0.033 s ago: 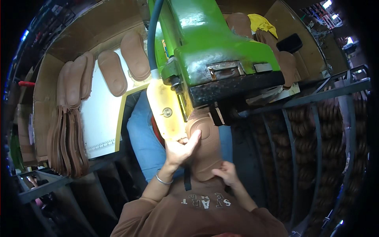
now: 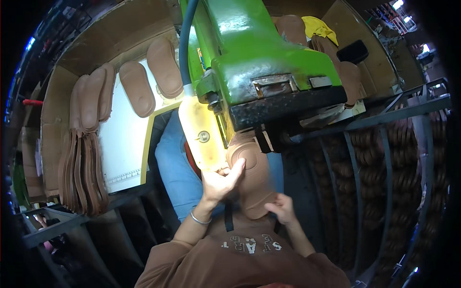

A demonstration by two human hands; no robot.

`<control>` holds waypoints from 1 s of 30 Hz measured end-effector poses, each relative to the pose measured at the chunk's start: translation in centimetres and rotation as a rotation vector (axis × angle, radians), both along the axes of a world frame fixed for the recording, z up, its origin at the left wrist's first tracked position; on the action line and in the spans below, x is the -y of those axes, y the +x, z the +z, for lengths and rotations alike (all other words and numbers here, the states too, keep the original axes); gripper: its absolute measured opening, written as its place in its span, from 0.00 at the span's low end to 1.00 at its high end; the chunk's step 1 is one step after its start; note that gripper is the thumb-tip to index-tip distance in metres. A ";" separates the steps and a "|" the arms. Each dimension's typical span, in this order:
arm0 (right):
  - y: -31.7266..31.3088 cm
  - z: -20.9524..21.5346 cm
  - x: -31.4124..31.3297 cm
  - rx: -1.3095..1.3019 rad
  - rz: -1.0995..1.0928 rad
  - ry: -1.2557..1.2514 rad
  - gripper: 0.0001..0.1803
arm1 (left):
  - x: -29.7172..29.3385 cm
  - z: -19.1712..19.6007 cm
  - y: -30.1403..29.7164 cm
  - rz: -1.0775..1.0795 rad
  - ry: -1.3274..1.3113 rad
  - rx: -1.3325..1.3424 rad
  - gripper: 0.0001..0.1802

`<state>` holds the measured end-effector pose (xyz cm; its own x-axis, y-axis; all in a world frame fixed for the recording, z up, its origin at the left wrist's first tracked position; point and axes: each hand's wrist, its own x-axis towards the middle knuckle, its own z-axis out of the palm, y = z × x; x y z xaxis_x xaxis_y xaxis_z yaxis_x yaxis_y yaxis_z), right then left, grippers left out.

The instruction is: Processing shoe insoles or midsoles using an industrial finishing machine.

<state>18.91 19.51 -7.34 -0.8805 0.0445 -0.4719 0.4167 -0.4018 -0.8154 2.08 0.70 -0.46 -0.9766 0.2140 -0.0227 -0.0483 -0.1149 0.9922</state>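
A brown shoe sole, shaped like a footbed with a raised oval at its far end, lies tilted under the head of a green machine. Its far end meets the machine's working parts, which hide the contact. My left hand grips the sole's left edge, thumb on top and fingers underneath. At the near right edge, my right hand pinches the sole between thumb and fingers. A lit yellow lamp housing stands just left of the sole, close to my left fingertips.
Several brown soles lie and hang in a stack at the left of a white board. Cardboard walls surround the bench. More soles, a yellow cloth and a black object lie right. Metal racks flank me.
My right hand has shifted slightly right, and the sole's near end has swung a little to the right with it. My left hand stays nearly in place.
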 end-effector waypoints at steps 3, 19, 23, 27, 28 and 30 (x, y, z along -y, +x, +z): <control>-0.4 0.6 -4.1 -0.122 -0.167 0.174 0.13 | -0.6 0.4 0.0 0.005 0.136 0.091 0.16; -14.8 8.7 -0.3 -0.447 -0.352 0.214 0.13 | 9.3 0.6 -2.0 0.046 0.279 0.125 0.18; -16.1 8.6 2.1 -0.427 -0.240 0.229 0.15 | 13.9 -2.1 0.0 0.034 0.236 0.190 0.14; -17.7 9.7 4.9 -0.522 -0.189 0.171 0.21 | 15.9 -3.7 3.0 -0.023 0.170 0.244 0.14; -17.9 9.6 5.4 -0.533 -0.109 0.195 0.25 | 15.8 -3.6 3.7 -0.021 0.154 0.237 0.13; -18.1 8.8 7.2 -0.511 -0.108 0.128 0.28 | 16.3 -3.5 5.1 0.068 0.154 0.241 0.12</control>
<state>0.79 12.34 1.48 -0.9838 0.1764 0.0310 -0.0844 -0.3042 -0.9489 7.15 -15.57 -3.93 -0.9593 0.1670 -0.2277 -0.2670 -0.2745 0.9238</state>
